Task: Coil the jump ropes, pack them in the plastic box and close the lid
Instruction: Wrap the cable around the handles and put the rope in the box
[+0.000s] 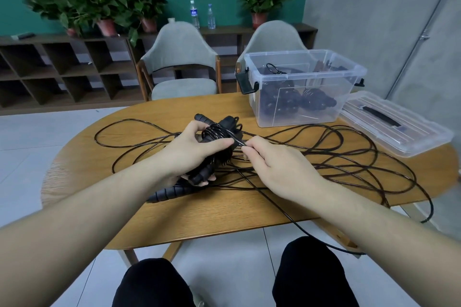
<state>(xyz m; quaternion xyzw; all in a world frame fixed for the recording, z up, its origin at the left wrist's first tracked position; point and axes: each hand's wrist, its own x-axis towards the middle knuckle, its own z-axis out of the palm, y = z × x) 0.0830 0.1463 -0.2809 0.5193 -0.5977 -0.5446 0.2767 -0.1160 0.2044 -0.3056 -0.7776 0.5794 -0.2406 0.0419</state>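
While loose rope (324, 157) is spread over the table (199, 214) before the box (299, 87), one strand is hung over the near edge. Two coiled ropes are seen in the box, one lid (396, 127) just right of it. A handle bundle (214, 137) is gripped by the left hand (189, 152); its rope is pinched by the right hand (277, 164).

Left hand (190, 149): palm and inner fingers hidden behind the black handle bundle (217, 132); count of handles in the grip unclear.
Right hand (272, 164): fingertips tucked under, pinch on the cord (238, 141) only partly seen.
Plastic box (299, 87): dark coiled ropes (287, 99) inside blurred by the clear wall, number indeterminate.
Worktop (224, 207): near edge covered by both forearms.
Bottles (194, 13): labels illegible.
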